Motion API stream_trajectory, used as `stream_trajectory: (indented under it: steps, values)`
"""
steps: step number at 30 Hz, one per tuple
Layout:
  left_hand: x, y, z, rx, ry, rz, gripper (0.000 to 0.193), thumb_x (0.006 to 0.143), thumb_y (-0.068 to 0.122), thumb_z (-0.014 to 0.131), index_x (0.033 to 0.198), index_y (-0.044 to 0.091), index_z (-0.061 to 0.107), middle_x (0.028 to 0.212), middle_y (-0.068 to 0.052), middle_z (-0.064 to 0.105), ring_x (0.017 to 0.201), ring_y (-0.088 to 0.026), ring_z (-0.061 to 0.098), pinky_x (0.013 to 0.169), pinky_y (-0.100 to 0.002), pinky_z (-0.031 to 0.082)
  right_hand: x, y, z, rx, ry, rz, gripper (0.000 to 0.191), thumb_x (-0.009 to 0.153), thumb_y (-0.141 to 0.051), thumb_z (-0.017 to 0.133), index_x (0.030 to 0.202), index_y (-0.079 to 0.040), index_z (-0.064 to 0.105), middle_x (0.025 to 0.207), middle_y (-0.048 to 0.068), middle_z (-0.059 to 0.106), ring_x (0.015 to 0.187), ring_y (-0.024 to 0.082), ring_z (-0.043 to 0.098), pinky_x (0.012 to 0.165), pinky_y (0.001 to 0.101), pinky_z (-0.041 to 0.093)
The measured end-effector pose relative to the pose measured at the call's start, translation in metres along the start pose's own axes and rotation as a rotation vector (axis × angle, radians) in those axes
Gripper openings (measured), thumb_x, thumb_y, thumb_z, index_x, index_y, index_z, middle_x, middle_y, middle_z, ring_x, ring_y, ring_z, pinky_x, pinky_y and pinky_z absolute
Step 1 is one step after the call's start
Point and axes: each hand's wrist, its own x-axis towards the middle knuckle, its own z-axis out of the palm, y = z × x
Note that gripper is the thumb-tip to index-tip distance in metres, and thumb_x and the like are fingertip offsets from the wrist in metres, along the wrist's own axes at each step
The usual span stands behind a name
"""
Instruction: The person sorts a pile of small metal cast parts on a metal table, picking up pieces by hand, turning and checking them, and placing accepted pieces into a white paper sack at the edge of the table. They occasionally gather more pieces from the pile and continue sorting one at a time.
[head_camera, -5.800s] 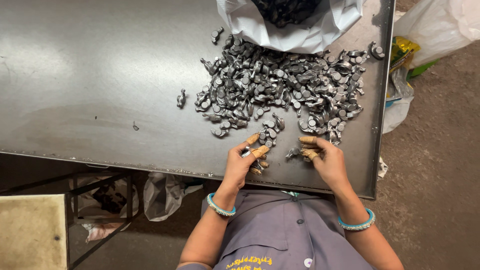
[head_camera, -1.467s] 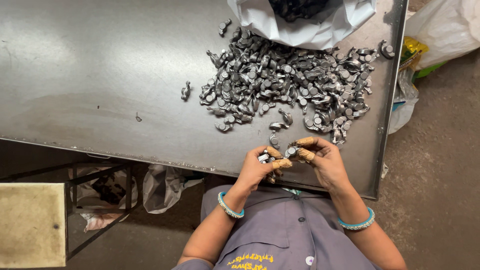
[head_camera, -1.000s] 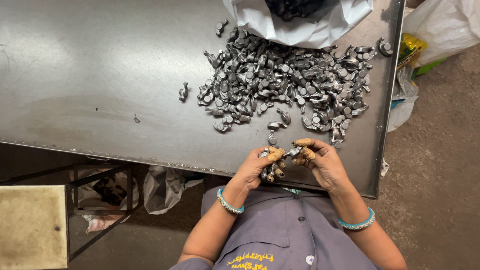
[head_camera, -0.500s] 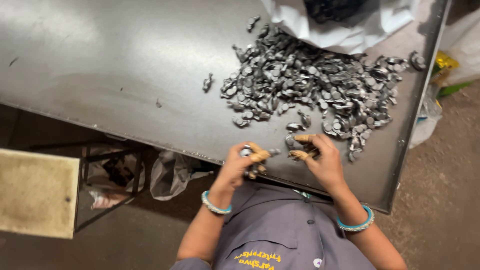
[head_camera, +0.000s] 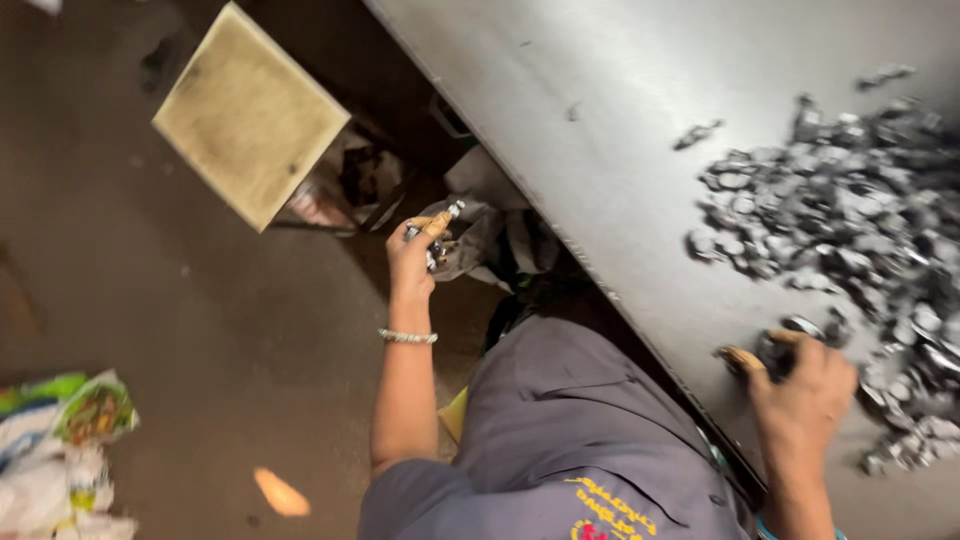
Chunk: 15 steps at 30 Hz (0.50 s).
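Note:
My left hand (head_camera: 418, 258) is stretched out to the left, off the table and over the floor, closed around a few small grey metal parts (head_camera: 437, 228). My right hand (head_camera: 800, 385) rests on the grey metal table (head_camera: 600, 150) at the near edge of a large pile of small grey metal parts (head_camera: 860, 240), its fingers closing on one of them (head_camera: 790, 335). Both hands have taped fingertips. A bracelet sits on my left wrist.
A square yellowish stool top (head_camera: 250, 115) stands on the floor to the left. Crumpled plastic bags (head_camera: 490, 225) lie under the table edge beside my left hand. Printed sacks (head_camera: 60, 450) lie at the lower left of the brown floor.
The view has swung left and tilted. My left hand has left the table edge and moved out over the floor with parts in it; my right hand stayed at the pile.

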Motion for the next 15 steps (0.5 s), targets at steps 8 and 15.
stream_trajectory:
  steps: [8, 15]
  values:
    - [0.016, -0.007, -0.041, 0.023, 0.374, -0.140, 0.023, 0.080, 0.008, 0.088, 0.088, 0.003, 0.067, 0.067, -0.006, 0.066, 0.046, -0.014, 0.056, 0.037, -0.026, 0.040, -0.007, 0.021, 0.017, -0.102, -0.006, -0.033, 0.036, 0.085, -0.020, 0.088, 0.113, -0.006, 0.070, 0.107, 0.013, 0.064, 0.102, 0.032, 0.052, 0.097, 0.0417, 0.046]
    - [0.016, -0.011, -0.012, -0.018, 0.226, -0.209, 0.021, 0.082, 0.015, 0.082, 0.098, 0.008, 0.071, 0.075, -0.007, 0.073, 0.052, -0.013, 0.065, 0.039, -0.026, 0.045, -0.005, 0.008, 0.008, 0.022, -0.015, 0.036, 0.026, 0.087, -0.006, 0.084, 0.110, -0.006, 0.073, 0.100, 0.010, 0.068, 0.092, 0.026, 0.061, 0.089, 0.0377, 0.052]
